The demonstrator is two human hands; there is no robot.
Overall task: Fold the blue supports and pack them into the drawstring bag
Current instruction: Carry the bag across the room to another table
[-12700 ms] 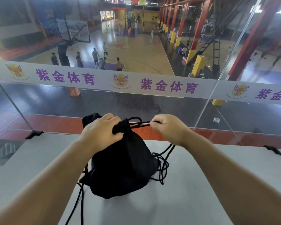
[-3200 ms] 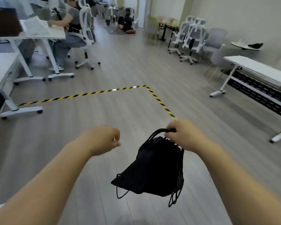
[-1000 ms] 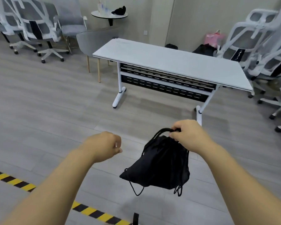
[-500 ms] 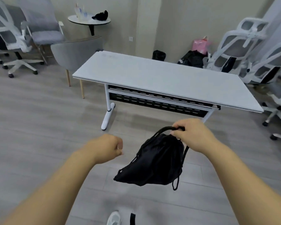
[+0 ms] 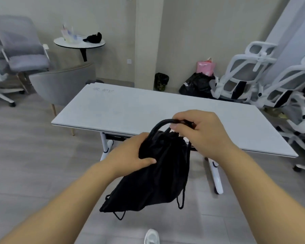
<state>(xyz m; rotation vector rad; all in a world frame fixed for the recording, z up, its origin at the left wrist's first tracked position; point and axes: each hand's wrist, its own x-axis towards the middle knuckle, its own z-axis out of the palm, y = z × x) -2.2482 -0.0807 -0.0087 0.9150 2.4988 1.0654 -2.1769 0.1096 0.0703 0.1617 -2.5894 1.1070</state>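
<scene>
Head view, looking forward and down. Black drawstring bag (image 5: 158,175) of soft matte cloth, held in the air in front of the white tabletop (image 5: 130,110), not touching it. Gathered and puckered at the neck, sagging into a slack, lopsided pouch with one corner drooping low to the left. Thin black cords (image 5: 181,199) dangling in loops below the lower edge.

Right hand (image 5: 199,131) at the top, grip closed on the thick bundled cord (image 5: 160,125) that arches up from the neck as a rounded loop. Left hand (image 5: 130,154) against the upper left side of the bag, grip closed on the cloth, thumb laid flat across the front, fingers hidden behind the fabric. Blue supports not visible; whether inside the bag, impossible to tell.

Tabletop smooth, flat, rectangular with a thin dark edge, carried on white legs (image 5: 216,176) with a dark perforated panel beneath. Faint scribbled marks near its far left corner. Floor (image 5: 33,155) of pale grey wood-grain planks. Toe of a white shoe (image 5: 151,236) at the bottom edge.

Behind: curved grey upholstered chair (image 5: 60,81), small round white side table (image 5: 79,44) bearing a crumpled black item, white mesh-backed office chairs (image 5: 250,73) crowded at the right, pink bag (image 5: 205,66) above a glossy black bag (image 5: 195,85) by the plain beige wall.
</scene>
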